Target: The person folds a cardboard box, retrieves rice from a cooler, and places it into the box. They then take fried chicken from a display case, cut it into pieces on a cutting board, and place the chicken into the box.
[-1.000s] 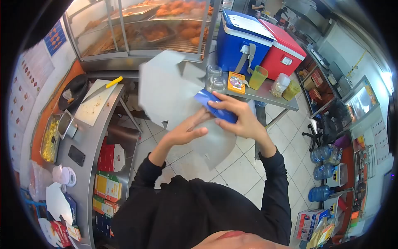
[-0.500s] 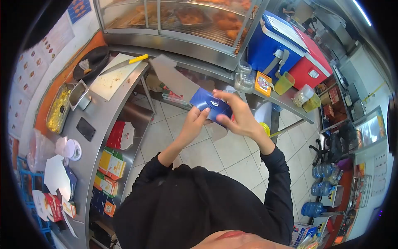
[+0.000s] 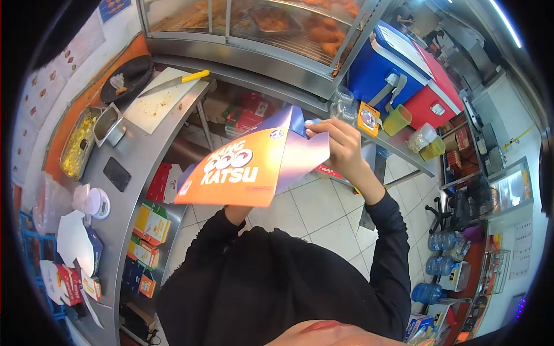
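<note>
I hold a printed cardboard box blank (image 3: 248, 164), orange with white "KATSU" lettering and blue panels, tilted in front of my chest. My right hand (image 3: 339, 144) grips its upper right edge, fingers curled over the blue flap. My left hand is hidden behind the orange panel; only its black sleeve (image 3: 222, 222) shows below the card, so its grip cannot be seen.
A curved steel counter (image 3: 135, 167) at left carries a cutting board with a yellow-handled knife (image 3: 173, 83), a food tray, a phone and stacked box blanks (image 3: 75, 254). A glass warmer of fried food (image 3: 271, 23) stands ahead. Blue and red coolers (image 3: 398, 69) sit on a table at right. Tiled floor below.
The box blank has been turned over and spread wide, now showing its orange printed face. It covers my left hand, which was visible before. The right hand stays on the top edge.
</note>
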The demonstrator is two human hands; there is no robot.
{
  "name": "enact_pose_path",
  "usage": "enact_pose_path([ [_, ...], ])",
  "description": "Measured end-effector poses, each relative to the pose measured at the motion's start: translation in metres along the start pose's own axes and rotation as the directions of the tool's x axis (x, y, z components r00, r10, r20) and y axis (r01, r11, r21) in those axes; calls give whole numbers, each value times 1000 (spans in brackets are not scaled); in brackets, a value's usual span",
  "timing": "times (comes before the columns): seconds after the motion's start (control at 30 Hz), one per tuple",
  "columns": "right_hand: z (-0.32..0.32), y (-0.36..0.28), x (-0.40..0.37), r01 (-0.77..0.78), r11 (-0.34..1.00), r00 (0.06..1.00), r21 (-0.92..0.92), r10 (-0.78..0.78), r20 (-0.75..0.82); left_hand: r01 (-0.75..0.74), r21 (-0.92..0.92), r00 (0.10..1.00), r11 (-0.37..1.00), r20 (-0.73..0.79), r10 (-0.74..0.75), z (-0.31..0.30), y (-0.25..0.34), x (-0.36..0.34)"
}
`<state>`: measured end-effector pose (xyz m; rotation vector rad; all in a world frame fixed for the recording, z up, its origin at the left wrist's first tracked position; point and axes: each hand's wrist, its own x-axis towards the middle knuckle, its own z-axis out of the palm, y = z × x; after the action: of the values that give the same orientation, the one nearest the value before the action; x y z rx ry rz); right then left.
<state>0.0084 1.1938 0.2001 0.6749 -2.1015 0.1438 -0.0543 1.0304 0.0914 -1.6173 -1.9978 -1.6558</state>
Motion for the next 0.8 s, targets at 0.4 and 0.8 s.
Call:
enact_pose_path([
  [0.4,20,-47,-9,-195,981,980,19,196,-34,289,-371,944,882,-42,-327,25,-5,14],
  [0.8,-25,-9,-2,-452,861,848,232,334,411,389,-841,911,376,289,-296,-12,27,54],
])
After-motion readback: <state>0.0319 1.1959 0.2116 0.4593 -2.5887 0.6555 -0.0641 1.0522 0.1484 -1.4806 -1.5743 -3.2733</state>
